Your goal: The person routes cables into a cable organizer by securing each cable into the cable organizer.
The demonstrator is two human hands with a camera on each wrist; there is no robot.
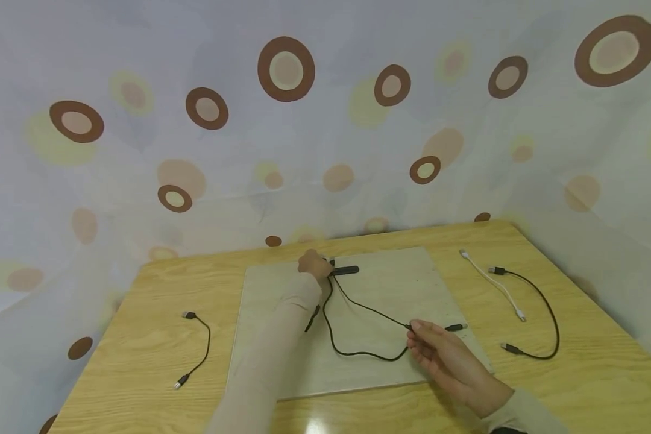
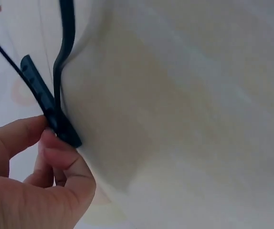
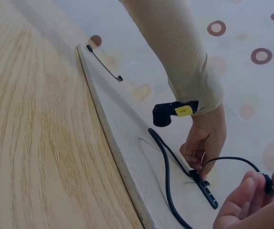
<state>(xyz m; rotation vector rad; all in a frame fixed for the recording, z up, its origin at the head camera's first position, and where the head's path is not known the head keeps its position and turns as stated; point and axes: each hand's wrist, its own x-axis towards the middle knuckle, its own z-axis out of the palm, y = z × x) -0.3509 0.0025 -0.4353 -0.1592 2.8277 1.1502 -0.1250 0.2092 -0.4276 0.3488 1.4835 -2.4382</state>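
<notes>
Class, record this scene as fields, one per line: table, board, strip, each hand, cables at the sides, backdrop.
Table: wood-patterned table
Board: pale board, lying on the table
Strip: black strip, near the board's far edge
Left hand: left hand pinches at one end of the strip
Right hand: right hand holds a black cord
Left of board: short cable, black
Right of board: white cable; curved cable, black
Backdrop: spotted sheet
</notes>
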